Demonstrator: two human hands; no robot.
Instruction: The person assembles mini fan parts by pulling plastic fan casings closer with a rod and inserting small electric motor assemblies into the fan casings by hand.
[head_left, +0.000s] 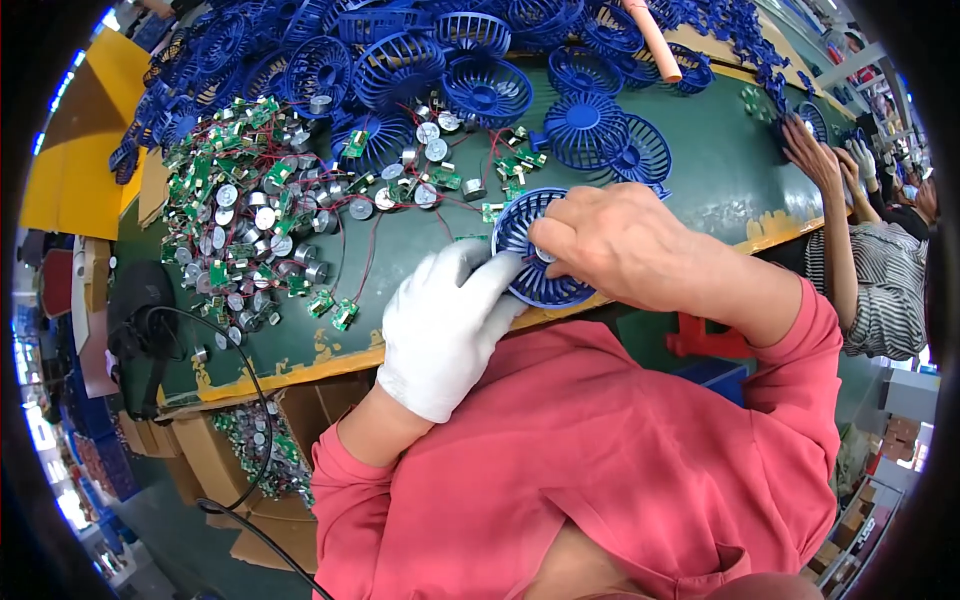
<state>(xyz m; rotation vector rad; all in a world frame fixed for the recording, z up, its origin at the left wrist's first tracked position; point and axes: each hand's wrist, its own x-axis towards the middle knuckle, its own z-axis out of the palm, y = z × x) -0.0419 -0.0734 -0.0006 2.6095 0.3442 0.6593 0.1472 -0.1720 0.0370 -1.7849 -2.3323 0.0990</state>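
Observation:
My left hand (440, 325), in a white glove, grips the left rim of a round blue fan grille (553, 292) at the table's near edge. The grille lies with its hollow side up. Over its middle, my bare right hand (620, 240) is closed, fingers bent and pinched together at the hub. A bit of something pale and silvery shows under those fingertips, but the hand hides most of it. Just beyond the left hand, small silver motors (425, 195) wired to green circuit boards (345, 315) lie on the green table (400, 255).
A big heap of motors and boards (245, 225) covers the table's left. Blue grilles (400, 65) pile up along the back, with a few (590, 125) nearer. A cardboard box (290, 430) of motors stands below the edge. A co-worker's hands (815, 160) are at the right.

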